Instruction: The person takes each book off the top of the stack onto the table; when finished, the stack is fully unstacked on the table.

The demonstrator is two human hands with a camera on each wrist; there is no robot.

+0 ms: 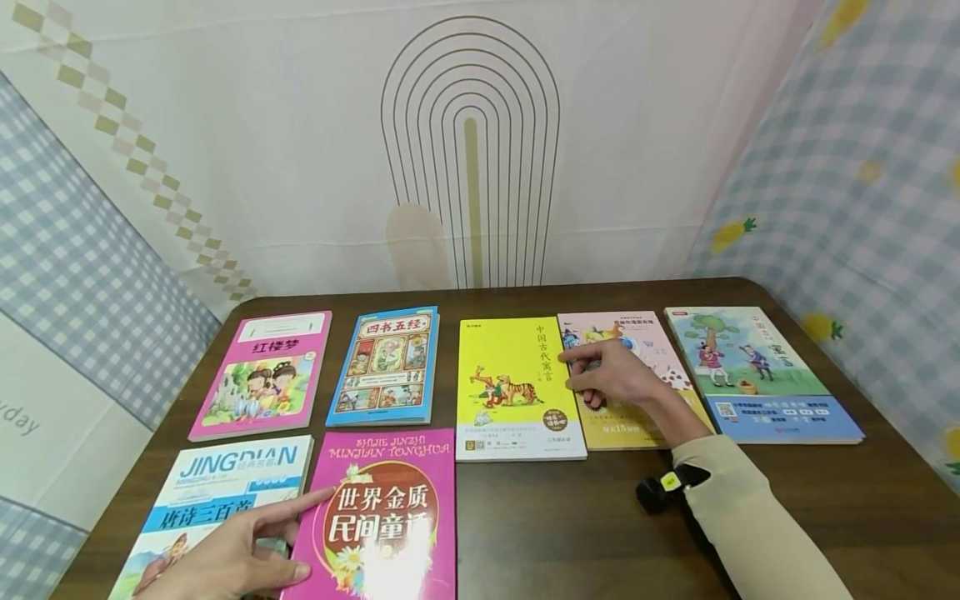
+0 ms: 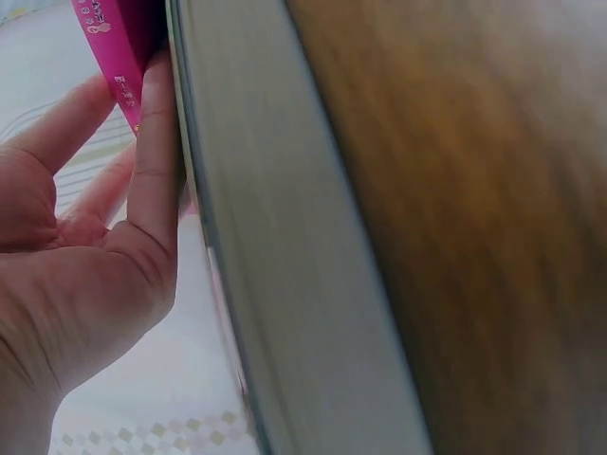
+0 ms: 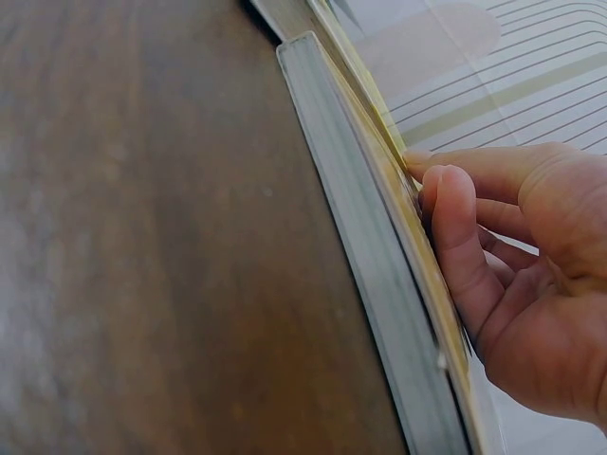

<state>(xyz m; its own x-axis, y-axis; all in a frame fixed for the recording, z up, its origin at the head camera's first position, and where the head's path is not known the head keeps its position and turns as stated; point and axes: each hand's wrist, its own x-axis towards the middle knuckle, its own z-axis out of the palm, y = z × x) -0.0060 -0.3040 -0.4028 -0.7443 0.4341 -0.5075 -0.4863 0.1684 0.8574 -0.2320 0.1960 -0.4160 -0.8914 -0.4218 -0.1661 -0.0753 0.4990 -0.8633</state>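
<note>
My left hand (image 1: 236, 546) reaches over the blue-and-white book (image 1: 217, 467), its index fingertip and thumb at the left edge of the magenta book (image 1: 442, 542). In the left wrist view, the thumb (image 2: 156, 161) lies against the magenta book's spine (image 2: 109, 47); the remaining fingers are spread. Over the pink-and-yellow book (image 1: 675, 417), my right hand (image 1: 618, 375) touches the right edge of the yellow book (image 1: 487, 342) with loosely bent fingers. The right wrist view shows the index fingertip (image 3: 414, 159) at that edge, the thumb just below it.
A pink book (image 1: 277, 375) and a blue book (image 1: 386, 358) lie at the back left of the dark wooden table (image 1: 540, 533). At the far right is a green-and-blue book (image 1: 757, 367). A patterned cloth (image 1: 322, 167) hangs behind the table. A black wrist device (image 1: 660, 492) sits beside the right cuff.
</note>
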